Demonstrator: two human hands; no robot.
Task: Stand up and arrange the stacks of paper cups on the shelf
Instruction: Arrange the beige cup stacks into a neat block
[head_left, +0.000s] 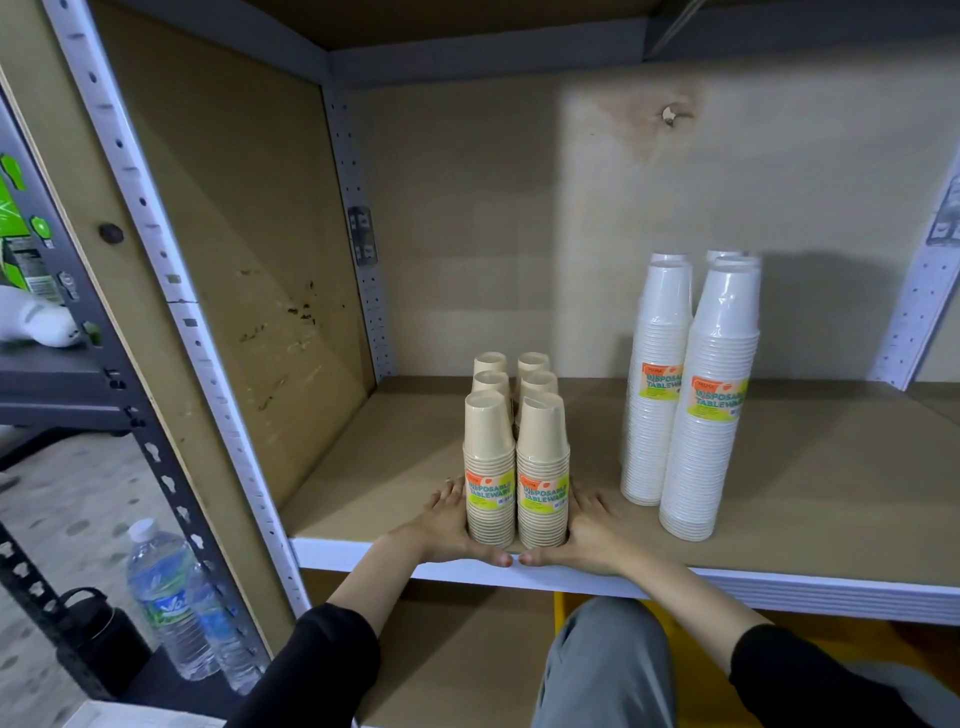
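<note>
Several short stacks of beige paper cups (514, 457) stand upright in two rows near the front edge of the shelf board (363, 467). My left hand (449, 525) lies flat against the left side of the front stacks. My right hand (589, 530) presses the right side, fingers extended, thumbs almost meeting at the shelf's front lip. To the right, several tall stacks of white cups (691, 395) stand upright in a tight group, apart from both hands.
A white metal upright (171, 291) and the wooden side panel (249, 249) bound the shelf on the left. Two water bottles (176, 597) and a black flask (98, 629) stand on the floor at lower left. My knee (608, 670) is below the shelf.
</note>
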